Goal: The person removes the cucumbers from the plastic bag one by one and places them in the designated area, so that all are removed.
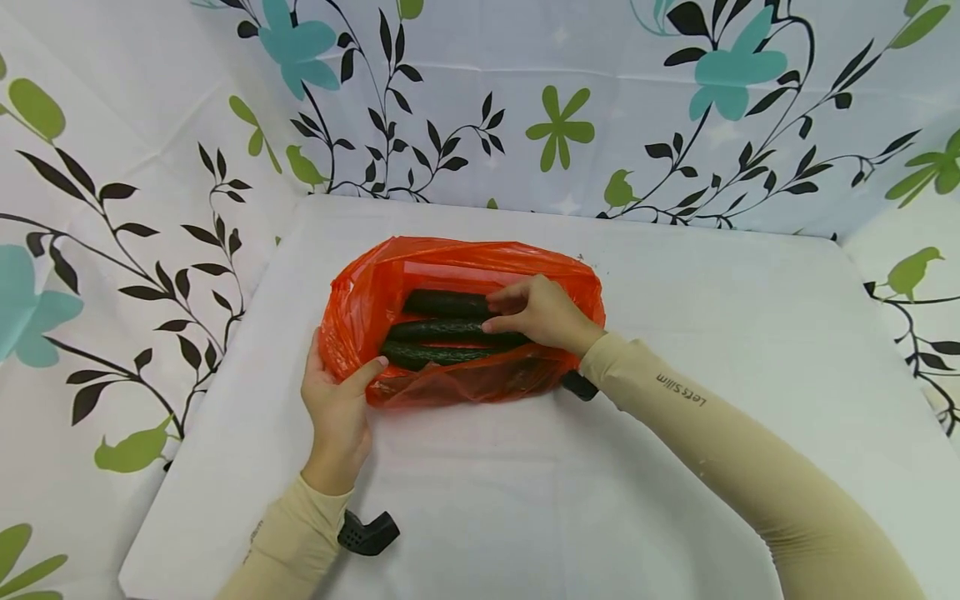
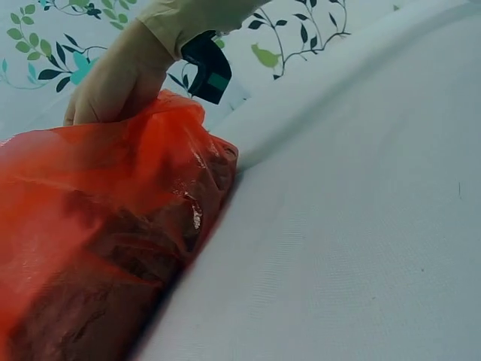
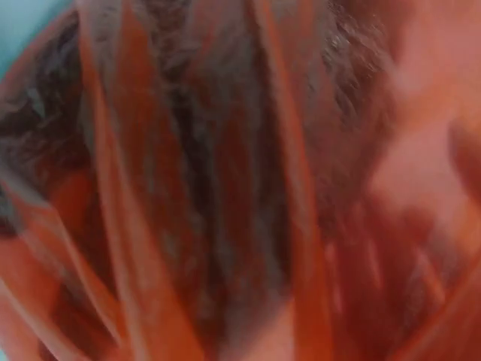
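A crinkled red plastic bag (image 1: 352,321) lies on the white table with its mouth spread wide. Inside it, three dark green cucumbers (image 1: 442,332) lie side by side. My left hand (image 1: 336,417) grips the bag's left edge, thumb over the rim and the other fingers partly hidden behind the plastic. Reaching in from the right, my right hand (image 1: 546,315) has its fingers loosely extended over the right part of the cucumbers. The thumb is apart from the fingers, close over the middle cucumber. In the right wrist view, red plastic (image 3: 301,188) fills the picture.
The white table (image 1: 735,317) extends around the bag. Behind it hangs a white cloth (image 1: 465,75) printed with leaves, flowers and birds. A black wrist device (image 1: 367,533) sits under the left forearm, and another (image 1: 580,385) shows by the right wrist.
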The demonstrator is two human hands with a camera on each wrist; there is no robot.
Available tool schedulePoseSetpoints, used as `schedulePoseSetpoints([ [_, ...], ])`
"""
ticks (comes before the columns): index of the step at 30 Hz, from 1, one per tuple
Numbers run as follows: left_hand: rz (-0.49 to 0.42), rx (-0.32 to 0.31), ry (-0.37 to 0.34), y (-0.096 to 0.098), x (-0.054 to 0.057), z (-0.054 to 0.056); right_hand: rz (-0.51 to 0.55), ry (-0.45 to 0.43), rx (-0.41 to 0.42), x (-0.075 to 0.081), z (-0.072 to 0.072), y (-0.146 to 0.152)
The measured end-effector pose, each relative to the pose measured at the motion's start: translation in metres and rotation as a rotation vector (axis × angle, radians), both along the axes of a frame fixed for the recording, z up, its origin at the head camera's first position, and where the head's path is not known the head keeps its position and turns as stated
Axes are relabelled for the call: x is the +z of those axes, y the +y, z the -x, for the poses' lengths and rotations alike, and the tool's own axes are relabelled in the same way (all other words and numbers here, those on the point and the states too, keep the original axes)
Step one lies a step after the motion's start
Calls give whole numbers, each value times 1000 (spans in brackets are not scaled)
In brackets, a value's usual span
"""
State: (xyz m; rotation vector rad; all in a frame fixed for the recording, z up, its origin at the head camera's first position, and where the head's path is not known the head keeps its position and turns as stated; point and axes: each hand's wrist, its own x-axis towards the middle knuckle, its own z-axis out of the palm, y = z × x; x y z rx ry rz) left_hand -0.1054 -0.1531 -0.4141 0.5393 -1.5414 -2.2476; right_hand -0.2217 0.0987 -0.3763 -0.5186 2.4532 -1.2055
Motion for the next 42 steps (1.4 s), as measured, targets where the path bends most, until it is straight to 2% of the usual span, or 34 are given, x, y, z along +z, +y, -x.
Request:
schedulePoseSetpoints([
  [3,16,7,8,4,-2,-1,-10,2,16,-3,-3,-1],
  [10,44,14,-33,8,-5,-4,1,-9,61,-7,-11,-9],
  [13,48,13,-29,9,-7,-4,-12,-6,77,-9,-14,-11],
  [19,36,11,0,12,-7,-5,-114,76,116,-14,-16,-14],
  [26,30,-6,1,13,-6,-6,-230,181,142,-16,-20,-17],
  [33,27,-26,7,14,-5,-6,-264,225,158,-17,-21,-17],
  [42,30,-11,9,17,-6,-4,-316,278,196,-19,-23,-19],
])
